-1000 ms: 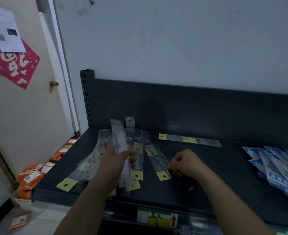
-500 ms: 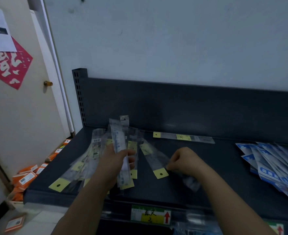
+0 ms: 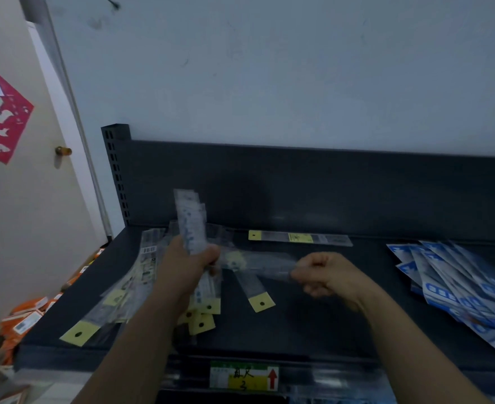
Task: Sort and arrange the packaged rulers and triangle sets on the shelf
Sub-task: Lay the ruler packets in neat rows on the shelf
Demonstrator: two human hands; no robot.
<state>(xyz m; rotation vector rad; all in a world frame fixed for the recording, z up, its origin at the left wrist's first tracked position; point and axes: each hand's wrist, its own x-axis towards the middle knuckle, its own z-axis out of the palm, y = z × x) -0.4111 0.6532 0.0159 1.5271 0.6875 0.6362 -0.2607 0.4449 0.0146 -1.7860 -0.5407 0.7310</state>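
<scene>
Clear plastic sleeves fill the left hand (image 3: 192, 265), which is curled tight around an upright bundle of packaged rulers (image 3: 191, 225) above the left part of the dark grey metal shelf (image 3: 322, 325). The right hand (image 3: 325, 274) is closed in a fist, pinching the end of one blurred transparent ruler packet (image 3: 258, 262) that stretches across to the left hand. Under the left forearm a loose heap of clear ruler packets with yellow hang tabs (image 3: 129, 290) spreads toward the shelf's front left corner, and one yellow-tabbed packet (image 3: 253, 288) lies apart between the hands. A single long ruler packet (image 3: 300, 238) rests along the shelf's back edge. Blue-and-white packaged sets (image 3: 462, 290) fan out at the shelf's right edge. A green and yellow price label (image 3: 244, 376) sits on the front rail.
</scene>
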